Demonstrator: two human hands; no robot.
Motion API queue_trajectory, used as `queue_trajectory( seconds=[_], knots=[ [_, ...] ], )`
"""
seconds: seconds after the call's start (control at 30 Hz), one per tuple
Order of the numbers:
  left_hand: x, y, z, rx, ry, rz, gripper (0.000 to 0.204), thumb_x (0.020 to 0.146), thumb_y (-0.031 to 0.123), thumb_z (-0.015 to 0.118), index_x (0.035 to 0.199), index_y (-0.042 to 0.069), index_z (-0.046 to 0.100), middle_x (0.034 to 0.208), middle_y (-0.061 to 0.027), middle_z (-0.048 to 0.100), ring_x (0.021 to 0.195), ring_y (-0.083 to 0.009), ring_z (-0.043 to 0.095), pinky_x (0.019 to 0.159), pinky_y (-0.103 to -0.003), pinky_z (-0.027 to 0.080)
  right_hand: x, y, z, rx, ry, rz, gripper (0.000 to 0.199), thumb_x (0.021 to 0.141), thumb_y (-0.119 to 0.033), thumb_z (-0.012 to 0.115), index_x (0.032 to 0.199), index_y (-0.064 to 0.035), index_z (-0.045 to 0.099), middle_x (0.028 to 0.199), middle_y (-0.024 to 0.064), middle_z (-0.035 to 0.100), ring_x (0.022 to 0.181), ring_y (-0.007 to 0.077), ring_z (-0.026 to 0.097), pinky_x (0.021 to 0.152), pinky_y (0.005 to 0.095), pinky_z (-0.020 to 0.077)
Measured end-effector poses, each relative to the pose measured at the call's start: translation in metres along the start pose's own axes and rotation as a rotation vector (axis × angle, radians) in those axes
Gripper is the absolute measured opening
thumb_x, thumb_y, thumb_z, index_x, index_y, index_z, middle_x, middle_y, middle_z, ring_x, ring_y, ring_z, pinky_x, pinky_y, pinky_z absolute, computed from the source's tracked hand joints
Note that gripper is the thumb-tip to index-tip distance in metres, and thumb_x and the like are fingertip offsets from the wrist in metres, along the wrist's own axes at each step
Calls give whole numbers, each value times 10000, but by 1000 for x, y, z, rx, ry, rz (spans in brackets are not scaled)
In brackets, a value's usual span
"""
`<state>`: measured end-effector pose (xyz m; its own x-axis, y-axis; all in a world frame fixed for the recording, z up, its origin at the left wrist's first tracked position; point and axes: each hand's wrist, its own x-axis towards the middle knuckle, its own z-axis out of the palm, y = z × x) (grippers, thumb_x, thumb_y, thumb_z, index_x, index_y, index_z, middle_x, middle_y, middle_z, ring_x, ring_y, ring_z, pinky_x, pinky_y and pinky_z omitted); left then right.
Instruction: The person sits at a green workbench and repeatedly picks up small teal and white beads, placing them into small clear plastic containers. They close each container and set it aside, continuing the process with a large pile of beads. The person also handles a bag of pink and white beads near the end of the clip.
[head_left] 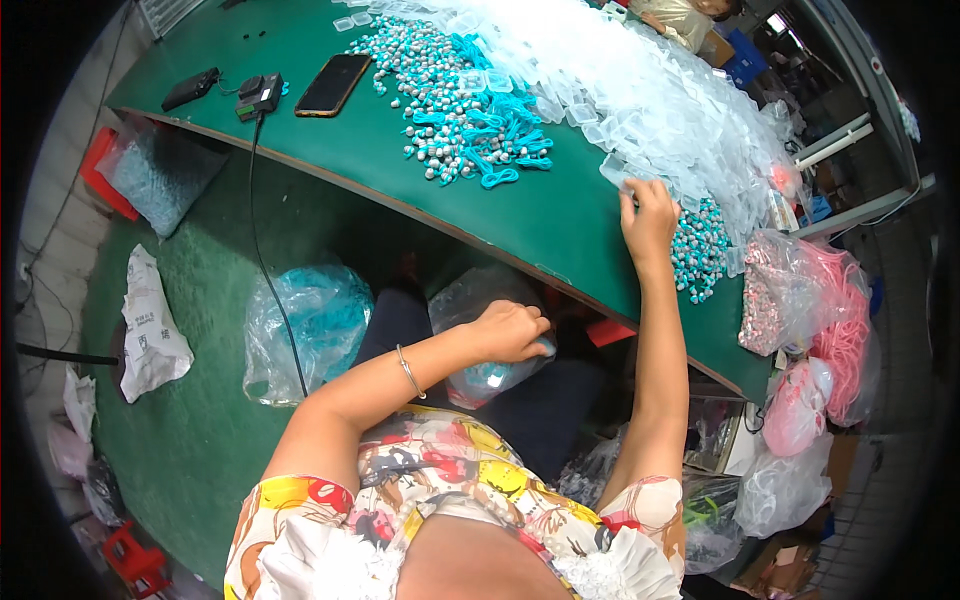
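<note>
My right hand (650, 218) reaches over the green table, fingers bent and pinching a clear plastic case (614, 172) at the near edge of a large heap of such cases (640, 95). Just right of that wrist lies a pile of small teal and silver beads (701, 250). My left hand (508, 331) is closed above my lap, over a clear plastic bag (490, 378) with teal contents. A bit of pale blue shows at its fingertips, too small to name. Farther left on the table, teal cord loops with silver beads (450, 130) lie in a long heap.
A phone (332, 85), a small black device (259, 96) with a cable and a dark case (190, 89) lie at the table's left. Bags of pink cord (840, 320) hang by the right corner. A bag of teal cord (305, 325) stands on the floor. Another person (683, 20) sits across.
</note>
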<state>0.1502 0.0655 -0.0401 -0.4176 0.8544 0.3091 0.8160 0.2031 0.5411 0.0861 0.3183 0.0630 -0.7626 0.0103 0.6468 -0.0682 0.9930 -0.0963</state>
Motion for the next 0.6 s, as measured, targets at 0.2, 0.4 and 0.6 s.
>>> queue_trajectory(
  seconds=[0.2, 0.4, 0.6],
  knots=[
    [27, -2, -74, 14, 513, -11, 123, 783, 151, 698, 857, 83, 626, 777, -106, 581, 739, -312, 621, 625, -433, 504, -52, -29, -30, 274, -56, -141, 198, 753, -36, 714, 942, -84, 676, 864, 82, 613, 856, 291, 602, 793, 410, 436],
    [55, -75, -129, 452, 672, -265, 151, 792, 70, 634, 923, 102, 702, 901, -80, 615, 873, -287, 616, 726, -436, 490, -71, -47, -30, 408, -166, -113, 222, 761, 21, 646, 950, -91, 679, 862, 88, 611, 842, 294, 603, 740, 399, 458],
    [62, -91, -133, 580, 565, -254, 139, 769, 60, 633, 872, 105, 715, 897, -60, 612, 865, -274, 594, 710, -434, 465, -60, -5, -23, 163, 48, 73, 143, 837, -65, 656, 977, -83, 679, 871, 101, 639, 873, 310, 625, 759, 424, 464]
  ],
)
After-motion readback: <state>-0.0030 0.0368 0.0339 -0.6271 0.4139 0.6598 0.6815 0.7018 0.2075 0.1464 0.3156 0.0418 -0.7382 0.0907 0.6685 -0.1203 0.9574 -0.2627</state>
